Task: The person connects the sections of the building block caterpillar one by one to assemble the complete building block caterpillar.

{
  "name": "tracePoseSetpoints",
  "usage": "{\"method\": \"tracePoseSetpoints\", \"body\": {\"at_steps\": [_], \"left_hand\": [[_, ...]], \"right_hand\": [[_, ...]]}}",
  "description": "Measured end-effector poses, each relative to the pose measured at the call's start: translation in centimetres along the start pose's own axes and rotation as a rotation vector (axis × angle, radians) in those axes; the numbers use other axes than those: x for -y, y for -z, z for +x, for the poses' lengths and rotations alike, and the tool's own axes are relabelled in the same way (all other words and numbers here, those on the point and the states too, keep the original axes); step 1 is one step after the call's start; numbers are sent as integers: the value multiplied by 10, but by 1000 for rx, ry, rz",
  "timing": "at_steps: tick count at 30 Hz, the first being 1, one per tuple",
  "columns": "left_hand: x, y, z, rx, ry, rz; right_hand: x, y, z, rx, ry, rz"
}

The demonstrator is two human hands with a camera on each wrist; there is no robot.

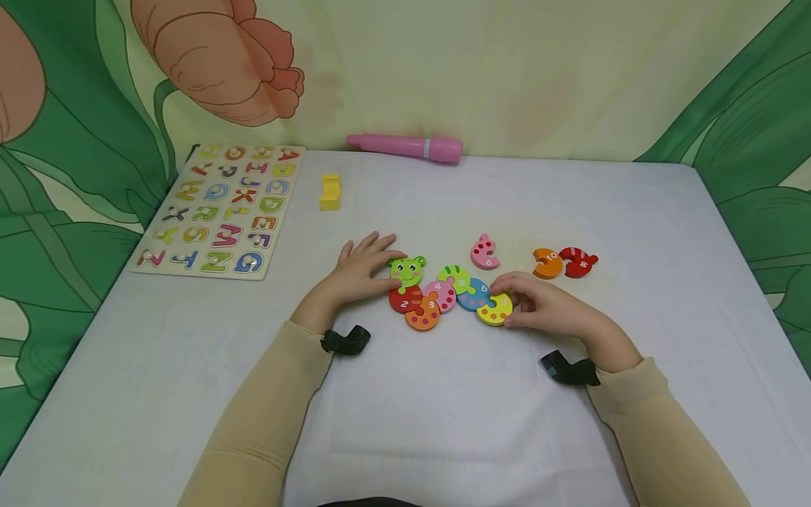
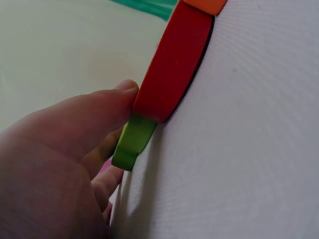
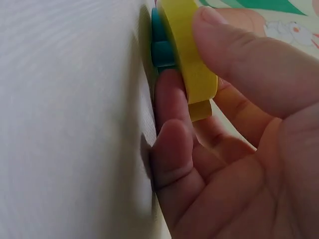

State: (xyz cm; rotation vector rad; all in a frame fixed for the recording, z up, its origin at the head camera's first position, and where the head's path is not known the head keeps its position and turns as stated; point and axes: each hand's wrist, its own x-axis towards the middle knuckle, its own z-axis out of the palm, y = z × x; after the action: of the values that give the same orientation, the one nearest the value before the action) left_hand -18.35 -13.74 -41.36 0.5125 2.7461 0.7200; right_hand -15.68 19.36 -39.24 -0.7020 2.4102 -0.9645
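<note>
A wooden caterpillar puzzle lies on the white tabletop as a wavy chain. My left hand [image 1: 361,273] rests at its smiling green head piece [image 1: 407,271], fingers extended, thumb touching near the seam with the red piece [image 1: 403,300]. Orange [image 1: 423,315], pink [image 1: 443,294] and striped green [image 1: 455,279] pieces follow, then a blue one [image 1: 473,294]. At the right end my right hand [image 1: 545,303] pinches a yellow dotted piece [image 1: 495,310] between thumb and fingers. In the right wrist view, the yellow piece [image 3: 192,55] is tilted with a finger under it, overlapping the blue piece [image 3: 162,52].
A loose pink dotted piece [image 1: 485,253] lies behind the chain. Farther right, an orange piece [image 1: 546,264] and a red tail piece [image 1: 578,262] lie together. At the back are an alphabet board [image 1: 279,211], a yellow block [image 1: 330,193] and a pink pen-like object [image 1: 405,146].
</note>
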Motion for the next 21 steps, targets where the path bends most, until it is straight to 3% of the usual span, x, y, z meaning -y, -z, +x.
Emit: {"method": "tracePoseSetpoints", "body": {"at_steps": [13,21], "left_hand": [[-2,1,0,3,7,2],[-1,0,0,3,9,7]], "right_hand": [[-2,0,1,5,-35,-50],[-12,2,0,2,-16,39]]}}
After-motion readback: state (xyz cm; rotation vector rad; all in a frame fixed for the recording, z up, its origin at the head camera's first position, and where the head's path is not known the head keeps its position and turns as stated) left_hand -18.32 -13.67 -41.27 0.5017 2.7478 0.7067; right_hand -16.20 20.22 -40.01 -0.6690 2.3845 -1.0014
